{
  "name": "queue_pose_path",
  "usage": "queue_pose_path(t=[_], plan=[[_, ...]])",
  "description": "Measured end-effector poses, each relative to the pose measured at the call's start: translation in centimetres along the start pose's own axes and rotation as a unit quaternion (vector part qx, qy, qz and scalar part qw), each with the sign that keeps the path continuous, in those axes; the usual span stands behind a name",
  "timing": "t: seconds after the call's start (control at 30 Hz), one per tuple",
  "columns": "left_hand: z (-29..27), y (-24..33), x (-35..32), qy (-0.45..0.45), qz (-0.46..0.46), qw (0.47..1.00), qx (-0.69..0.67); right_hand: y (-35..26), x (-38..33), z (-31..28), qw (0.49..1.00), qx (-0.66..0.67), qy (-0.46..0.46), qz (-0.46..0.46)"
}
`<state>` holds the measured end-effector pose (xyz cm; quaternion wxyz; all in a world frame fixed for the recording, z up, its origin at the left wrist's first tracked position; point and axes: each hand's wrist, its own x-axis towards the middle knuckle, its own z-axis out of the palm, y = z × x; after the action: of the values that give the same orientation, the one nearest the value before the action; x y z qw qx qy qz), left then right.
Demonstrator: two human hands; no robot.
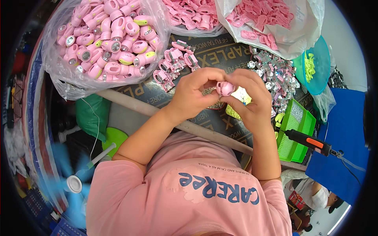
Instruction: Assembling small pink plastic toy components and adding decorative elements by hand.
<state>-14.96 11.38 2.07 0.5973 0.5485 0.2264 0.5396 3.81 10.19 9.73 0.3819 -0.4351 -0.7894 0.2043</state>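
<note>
Above the middle of the dark board, a small pink flashlight casing (pixel 225 89) is pinched between my two hands. My left hand (pixel 193 93) is closed on its left side, fingers and thumb bent round it. From the right, my right hand (pixel 254 96) grips the same casing with thumb and fingertips, which hide part of it. Under the hands lie some yellow-green pieces (pixel 233 111), partly covered. Just left of my left hand sit several opened pink casings with parts inside (pixel 173 63). A heap of small circuit and metal parts (pixel 277 74) spreads beyond my right hand.
At the far left stands a clear bag of pink flashlights (pixel 114 37). Bags of pink shells (pixel 260 15) lie at the back. To the right are a teal bowl (pixel 323 65), a green tray (pixel 293 147) and a black-and-orange electric screwdriver (pixel 309 142). A blue fan (pixel 74 184) is lower left.
</note>
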Motion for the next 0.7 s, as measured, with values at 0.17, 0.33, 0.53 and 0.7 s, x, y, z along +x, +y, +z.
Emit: queue_pose_path(t=[0.17, 0.33, 0.53, 0.7], plan=[[1.6, 0.9, 0.1, 0.070, 0.090, 0.993, 0.008, 0.5, -0.2, -0.1, 0.996, 0.045, 0.031, -0.072], [0.9, 1.7, 0.2, 0.048, 0.150, 0.977, 0.144, 0.7, -0.8, 0.4, 0.990, 0.118, 0.047, -0.066], [0.4, 3.9, 0.3, 0.004, 0.166, 0.962, 0.217, 1.1, -1.0, 0.9, 0.971, 0.233, 0.054, 0.006], [-0.6, 2.0, -0.5, -0.017, 0.033, 0.999, 0.035, 1.3, -0.8, 1.1, 0.991, 0.127, 0.005, 0.038]])
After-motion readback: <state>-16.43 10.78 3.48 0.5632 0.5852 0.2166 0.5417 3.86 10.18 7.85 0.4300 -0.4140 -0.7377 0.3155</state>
